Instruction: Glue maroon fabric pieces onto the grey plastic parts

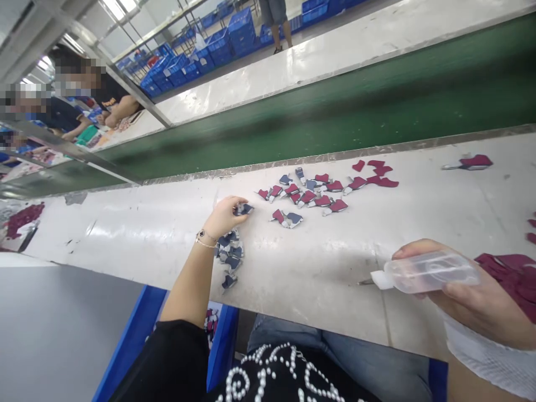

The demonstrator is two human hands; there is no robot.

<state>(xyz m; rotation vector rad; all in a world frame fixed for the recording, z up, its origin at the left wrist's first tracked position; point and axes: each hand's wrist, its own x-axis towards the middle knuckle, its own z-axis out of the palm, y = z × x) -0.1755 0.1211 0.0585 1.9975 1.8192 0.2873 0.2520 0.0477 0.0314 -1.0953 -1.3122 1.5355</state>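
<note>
Between the fingertips of my left hand (226, 218) is a small dark blue and grey piece (243, 209), partly hidden by the fingers. Below that wrist lies a cluster of similar blue-grey pieces (231, 259). My right hand (469, 290) is wrapped round a clear squeeze bottle (431, 272) with a white cap and a thin metal tip pointing left, held over the white table (318, 273). Several maroon and grey pieces (307, 197), some blue ones among them, lie scattered ahead of the hands. Dark maroon cut pieces (508, 273) are heaped beside my right hand.
A green conveyor belt (314, 117) runs behind the table. Another maroon piece with a pale end (475, 162) lies far right. A blue bin (224, 340) stands below the front edge. Co-workers (113, 100) sit at the far left; blue crates (220, 47) stand behind.
</note>
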